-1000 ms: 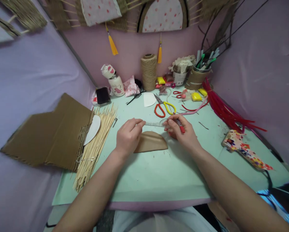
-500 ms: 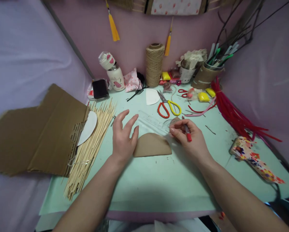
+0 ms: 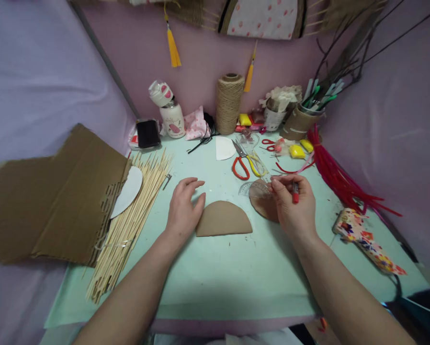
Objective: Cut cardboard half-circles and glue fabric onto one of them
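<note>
One tool-handling step appears under way: left hand [image 3: 186, 206] loosely spread, empty, beside the cardboard half-disc [image 3: 225, 220] on the table [image 3: 232, 275]; right hand [image 3: 297, 208] holding clear ruler [image 3: 260, 162] and marker [image 3: 295, 193], any next move calling for clearance from the scissors [image 3: 241, 168].

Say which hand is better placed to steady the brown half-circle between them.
Left, likely: the left hand is beside the brown half-circle, visibly holding nothing; the right hand holds a clear ruler and red-ended pen.
</note>
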The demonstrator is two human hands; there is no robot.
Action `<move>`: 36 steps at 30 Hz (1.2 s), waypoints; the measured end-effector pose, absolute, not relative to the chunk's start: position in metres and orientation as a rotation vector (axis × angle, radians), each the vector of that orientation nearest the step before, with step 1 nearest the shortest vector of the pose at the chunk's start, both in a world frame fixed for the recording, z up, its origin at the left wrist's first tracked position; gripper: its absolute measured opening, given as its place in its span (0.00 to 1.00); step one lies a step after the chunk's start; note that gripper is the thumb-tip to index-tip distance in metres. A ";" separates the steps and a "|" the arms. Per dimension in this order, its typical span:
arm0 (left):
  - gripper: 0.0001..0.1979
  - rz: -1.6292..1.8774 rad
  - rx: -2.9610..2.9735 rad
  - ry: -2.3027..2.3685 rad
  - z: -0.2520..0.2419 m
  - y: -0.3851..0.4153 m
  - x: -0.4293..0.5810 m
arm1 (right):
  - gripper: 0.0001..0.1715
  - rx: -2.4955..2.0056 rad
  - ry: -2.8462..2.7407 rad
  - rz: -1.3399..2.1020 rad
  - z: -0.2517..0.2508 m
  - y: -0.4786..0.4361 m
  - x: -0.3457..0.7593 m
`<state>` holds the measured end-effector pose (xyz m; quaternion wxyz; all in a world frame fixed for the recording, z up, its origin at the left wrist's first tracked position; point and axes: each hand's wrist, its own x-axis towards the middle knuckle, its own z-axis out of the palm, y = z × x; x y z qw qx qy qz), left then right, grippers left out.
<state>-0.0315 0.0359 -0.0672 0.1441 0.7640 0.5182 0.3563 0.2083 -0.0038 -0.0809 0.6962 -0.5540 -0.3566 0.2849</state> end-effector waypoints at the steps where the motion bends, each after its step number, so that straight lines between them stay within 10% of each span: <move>1: 0.13 1.016 2.189 1.494 -0.067 0.036 -0.032 | 0.16 -1.238 -0.793 0.641 -0.082 -0.003 0.208; 36: 0.14 0.856 2.093 1.471 -0.077 0.042 -0.035 | 0.14 -1.987 -1.873 0.358 -0.073 0.011 0.238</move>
